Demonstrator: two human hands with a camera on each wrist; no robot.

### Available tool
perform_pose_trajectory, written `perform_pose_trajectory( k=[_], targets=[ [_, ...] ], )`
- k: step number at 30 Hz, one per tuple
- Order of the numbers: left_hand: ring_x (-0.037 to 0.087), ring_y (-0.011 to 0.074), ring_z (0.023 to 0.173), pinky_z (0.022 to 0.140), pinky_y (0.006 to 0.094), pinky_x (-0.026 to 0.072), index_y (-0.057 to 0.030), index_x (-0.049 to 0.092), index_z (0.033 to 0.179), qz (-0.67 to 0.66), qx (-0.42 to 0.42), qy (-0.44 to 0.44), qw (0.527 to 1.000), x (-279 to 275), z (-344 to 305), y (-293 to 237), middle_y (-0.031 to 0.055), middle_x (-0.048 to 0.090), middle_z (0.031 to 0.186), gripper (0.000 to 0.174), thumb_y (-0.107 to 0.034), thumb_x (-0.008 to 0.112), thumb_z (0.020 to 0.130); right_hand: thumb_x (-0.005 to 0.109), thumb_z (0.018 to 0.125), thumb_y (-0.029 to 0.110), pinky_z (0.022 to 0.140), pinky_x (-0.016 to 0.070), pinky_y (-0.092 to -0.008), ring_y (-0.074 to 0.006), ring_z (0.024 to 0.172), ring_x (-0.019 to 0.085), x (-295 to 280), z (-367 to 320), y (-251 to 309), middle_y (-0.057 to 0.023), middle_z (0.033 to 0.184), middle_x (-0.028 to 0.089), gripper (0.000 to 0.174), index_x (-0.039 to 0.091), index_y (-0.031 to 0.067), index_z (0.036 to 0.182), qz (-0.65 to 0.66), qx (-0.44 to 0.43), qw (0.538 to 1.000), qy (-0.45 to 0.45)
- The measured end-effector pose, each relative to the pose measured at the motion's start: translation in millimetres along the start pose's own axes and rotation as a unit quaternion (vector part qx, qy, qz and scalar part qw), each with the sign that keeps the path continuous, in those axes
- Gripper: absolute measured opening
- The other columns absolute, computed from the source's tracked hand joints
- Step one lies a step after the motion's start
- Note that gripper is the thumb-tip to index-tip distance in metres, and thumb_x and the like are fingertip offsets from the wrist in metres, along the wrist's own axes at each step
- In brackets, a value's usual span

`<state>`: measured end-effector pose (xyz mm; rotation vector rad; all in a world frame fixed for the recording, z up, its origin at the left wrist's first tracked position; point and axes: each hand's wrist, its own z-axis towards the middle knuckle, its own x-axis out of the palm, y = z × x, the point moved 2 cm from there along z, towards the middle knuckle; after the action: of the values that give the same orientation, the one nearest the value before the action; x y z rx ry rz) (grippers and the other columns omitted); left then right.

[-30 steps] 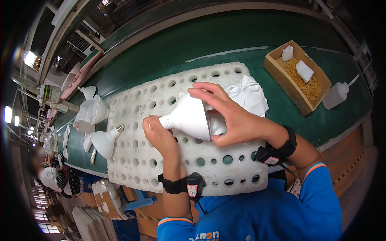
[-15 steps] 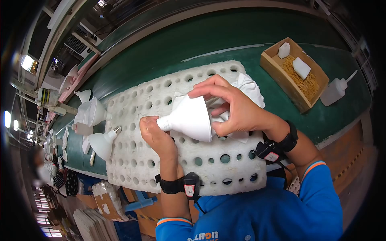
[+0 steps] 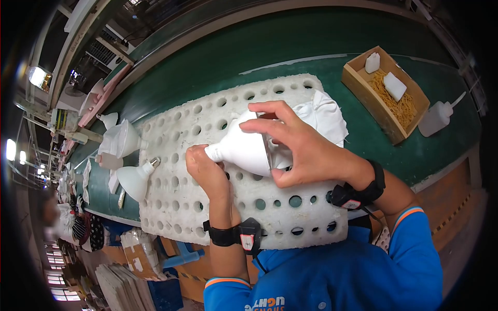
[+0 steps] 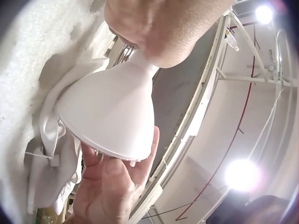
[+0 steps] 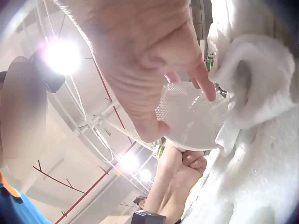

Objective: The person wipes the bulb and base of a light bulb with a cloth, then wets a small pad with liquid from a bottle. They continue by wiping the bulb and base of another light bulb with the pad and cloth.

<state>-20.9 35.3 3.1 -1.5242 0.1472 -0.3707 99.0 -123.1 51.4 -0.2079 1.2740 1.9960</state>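
Observation:
A white reflector bulb [image 3: 243, 150] lies sideways between the two hands, above the foam board. My left hand [image 3: 204, 167] grips its narrow neck end, hiding the base. My right hand [image 3: 306, 147] spans the wide front, thumb at the lower rim and fingertips over the upper edge. In the right wrist view the bulb's dimpled front lens [image 5: 189, 114] shows between thumb and fingers. A crumpled white cloth [image 3: 324, 122] rests on the board behind the right hand.
The perforated white foam board [image 3: 171, 194] lies on a green bench [image 3: 290, 49]. More reflector bulbs [image 3: 135, 181] sit at its left end. At the right are a wooden box [image 3: 358, 96] of yellowish strands and white blocks, and a squeeze bottle [image 3: 436, 119]. A person [image 3: 65, 223] is far left.
The right fingers have shifted and spread along the bulb's upper rim. The bulb has tilted slightly in the left hand's grip, which stays on the neck.

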Motion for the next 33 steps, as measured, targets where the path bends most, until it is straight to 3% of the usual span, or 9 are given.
perform_pose_trajectory(
  k=[3,8,11,15,18,24,27,30,33],
  targets=[
    [0.042,0.0075,0.051,0.043,0.0212,0.0323,-0.0053,0.047,0.083,0.007,0.026,0.008,1.000,1.1,-0.1,0.7,0.0015,0.047,0.067,0.022,-0.026,0.040,0.088,0.068,0.060,0.008,0.090,0.0475,-0.0376,-0.0308,0.114,0.046,-8.4,1.7,-6.9,-0.0137,0.126,0.038,0.065,0.053,0.0120,0.124,0.075,0.042,0.996,0.003],
    [0.042,0.0073,0.055,0.045,0.0213,0.0347,-0.0053,0.045,0.081,-0.011,0.063,0.035,0.997,2.3,-3.2,-1.6,0.0011,0.046,0.068,0.018,-0.022,0.041,0.087,0.067,0.062,0.010,0.082,0.0516,-0.0325,-0.0250,0.115,0.046,-8.7,3.4,-17.7,-0.0099,0.123,0.039,0.063,0.054,0.0123,0.124,0.189,0.117,0.975,-0.008],
    [0.042,0.0076,0.056,0.046,0.0214,0.0356,-0.0051,0.044,0.081,-0.016,0.066,0.031,0.997,3.4,-2.2,-1.3,0.0012,0.046,0.069,0.019,-0.023,0.041,0.087,0.063,0.060,0.004,0.087,0.0498,-0.0307,-0.0218,0.120,0.041,-10.6,3.8,-12.1,-0.0081,0.133,0.032,0.073,0.048,0.0145,0.130,0.179,0.121,0.976,0.036],
    [0.043,0.0080,0.057,0.047,0.0219,0.0366,-0.0052,0.044,0.082,-0.009,0.049,0.026,0.998,2.3,-1.1,-0.2,0.0015,0.045,0.069,0.020,-0.025,0.042,0.087,0.065,0.058,0.004,0.098,0.0440,-0.0387,-0.0272,0.125,0.036,-0.6,-0.4,-11.7,-0.0105,0.137,0.027,0.086,0.035,0.0132,0.139,0.094,0.064,0.993,0.036],
    [0.043,0.0085,0.058,0.048,0.0223,0.0379,-0.0053,0.044,0.082,-0.016,0.044,0.027,0.999,3.4,-1.9,-1.2,0.0018,0.045,0.070,0.020,-0.024,0.041,0.087,0.065,0.059,0.004,0.097,0.0450,-0.0379,-0.0262,0.125,0.036,-5.1,0.3,-11.5,-0.0100,0.136,0.027,0.084,0.038,0.0136,0.137,0.080,0.052,0.994,0.045],
    [0.045,0.0089,0.062,0.053,0.0227,0.0408,-0.0056,0.042,0.083,-0.022,0.066,0.071,0.995,0.6,0.9,1.4,0.0021,0.045,0.073,0.020,-0.025,0.041,0.088,0.061,0.062,0.002,0.087,0.0516,-0.0306,-0.0208,0.117,0.046,-13.1,3.8,-16.1,-0.0076,0.131,0.037,0.065,0.054,0.0126,0.126,0.198,0.106,0.974,0.033],
    [0.045,0.0090,0.062,0.053,0.0227,0.0410,-0.0057,0.042,0.083,-0.030,0.075,0.076,0.994,1.1,-0.2,1.6,0.0022,0.045,0.073,0.022,-0.027,0.041,0.089,0.070,0.063,0.009,0.089,0.0507,-0.0360,-0.0250,0.116,0.046,-12.7,3.7,-17.9,-0.0104,0.127,0.039,0.058,0.060,0.0150,0.120,0.227,0.129,0.965,0.016],
    [0.045,0.0092,0.062,0.053,0.0229,0.0410,-0.0056,0.042,0.084,-0.016,0.085,0.076,0.993,1.7,-1.9,-0.1,0.0024,0.045,0.074,0.023,-0.028,0.041,0.090,0.070,0.064,0.012,0.091,0.0486,-0.0357,-0.0245,0.116,0.046,-12.9,2.9,-28.1,-0.0106,0.129,0.039,0.056,0.061,0.0166,0.119,0.182,0.110,0.977,0.023],
    [0.042,0.0066,0.055,0.044,0.0200,0.0328,-0.0079,0.045,0.079,-0.011,0.103,0.041,0.994,6.9,-4.4,-1.4,-0.0004,0.043,0.069,0.024,-0.029,0.040,0.089,0.060,0.063,0.002,0.087,0.0510,-0.0305,-0.0207,0.118,0.046,-12.7,2.2,-31.6,-0.0079,0.131,0.038,0.061,0.057,0.0132,0.124,0.197,0.103,0.975,0.025]
  ],
)
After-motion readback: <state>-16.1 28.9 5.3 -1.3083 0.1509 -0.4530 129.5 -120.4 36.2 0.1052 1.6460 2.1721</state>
